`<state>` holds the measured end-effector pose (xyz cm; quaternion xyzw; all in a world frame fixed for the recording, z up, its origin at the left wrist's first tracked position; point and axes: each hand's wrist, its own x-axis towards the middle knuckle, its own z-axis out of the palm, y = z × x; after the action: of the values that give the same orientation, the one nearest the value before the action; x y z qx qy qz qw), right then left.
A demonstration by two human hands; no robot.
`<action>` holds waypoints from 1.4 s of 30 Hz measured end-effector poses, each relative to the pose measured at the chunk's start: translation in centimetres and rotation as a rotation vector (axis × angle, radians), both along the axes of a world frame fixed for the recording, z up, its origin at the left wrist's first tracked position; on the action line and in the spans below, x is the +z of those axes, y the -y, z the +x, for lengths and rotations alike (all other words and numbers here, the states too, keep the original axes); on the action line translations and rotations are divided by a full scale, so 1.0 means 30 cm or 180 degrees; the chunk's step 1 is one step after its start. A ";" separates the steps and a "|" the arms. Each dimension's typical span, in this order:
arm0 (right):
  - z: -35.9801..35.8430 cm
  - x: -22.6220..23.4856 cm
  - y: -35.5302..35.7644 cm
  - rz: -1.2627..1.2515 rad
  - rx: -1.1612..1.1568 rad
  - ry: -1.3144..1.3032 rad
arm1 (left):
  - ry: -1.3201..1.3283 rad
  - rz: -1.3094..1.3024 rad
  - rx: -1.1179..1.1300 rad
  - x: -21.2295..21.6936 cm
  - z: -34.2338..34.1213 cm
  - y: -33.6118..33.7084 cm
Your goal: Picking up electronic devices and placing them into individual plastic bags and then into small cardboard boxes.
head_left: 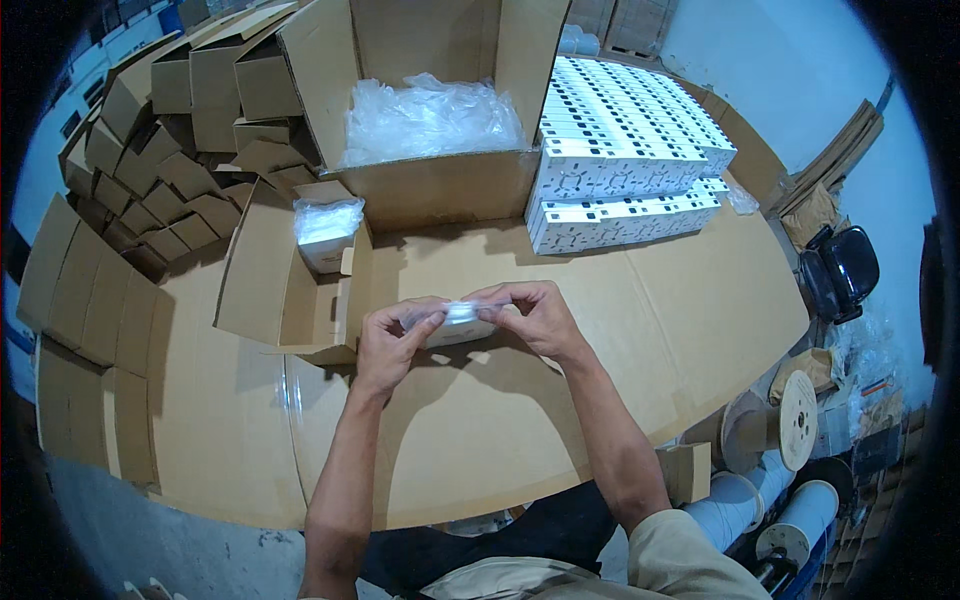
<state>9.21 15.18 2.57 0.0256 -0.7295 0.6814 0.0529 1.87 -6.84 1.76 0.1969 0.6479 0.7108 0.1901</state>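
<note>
**Small bagged white box pinched at both ends above a cardboard-covered table**

Seen from a head camera looking down. Two bare forearms rising from the lower edge and meeting at the middle of the picture, just above the table, which is covered in brown cardboard sheets.

Held between both hands: a small white box in a clear plastic bag. Long axis lying left to right, roughly level, running from one hand straight across to the other. Left hand at the left end, thumb and forefinger pinched on the plastic, remaining fingers curled under. Right hand at the right end, fingertips pressed together on the upper edge of the bag, thumb tucked beneath. Both hands equally close, each touching its own end; neither free.

Places relative to the bagged box:
- Just to the left, nearly touching the left hand: a small open carton with flaps spread, holding one more white bagged packet standing at its far wall.
- Beyond, farther up the table: a large open carton filled with crumpled clear plastic bags.
- Beyond and to the right: a neat stack of flat white boxes in long rows.
- Far to the left: many empty folded brown cartons heaped together.
- Far right, off the table edge: a dark chair and, lower down, pale spools on the floor.

Exact seal or opening of the bag too small to tell.
</note>
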 end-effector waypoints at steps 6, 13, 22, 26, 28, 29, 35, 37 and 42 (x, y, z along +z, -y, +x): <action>-0.032 -0.059 0.036 -0.0509 -0.0298 -0.0160 | -0.0133 0.0177 0.0810 -0.025 0.019 -0.051; -0.054 -0.088 0.093 -0.1016 -0.0812 -0.0349 | 0.0118 0.0352 0.0978 -0.079 -0.001 -0.069; 0.009 0.015 0.008 0.0062 0.0160 -0.0761 | 0.0216 0.0870 0.0983 -0.093 -0.005 -0.080; 0.000 -0.002 0.000 0.0400 0.0077 -0.0525 | 0.0250 0.0742 0.0929 -0.083 -0.005 -0.080; 0.004 -0.003 0.014 0.0286 -0.0013 -0.0352 | 0.0178 0.0709 0.0928 -0.085 -0.006 -0.076; 0.009 0.001 0.019 0.0181 -0.0119 -0.0174 | 0.0180 0.0710 0.0928 -0.086 -0.006 -0.076; 0.008 0.009 0.025 0.0288 -0.0245 0.0034 | 0.0250 0.0705 0.0907 -0.073 0.002 -0.079; 0.002 -0.008 0.019 0.0323 -0.0268 -0.0034 | 0.0113 0.0662 0.1004 -0.072 0.006 -0.079; 0.010 0.025 0.024 0.0304 -0.0267 0.0391 | -0.0248 0.0606 0.1278 -0.069 0.023 -0.086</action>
<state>9.50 14.46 3.30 -0.0443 -0.7635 0.6433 0.0352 2.55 -4.25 -0.31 0.1083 0.6110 0.7842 0.0003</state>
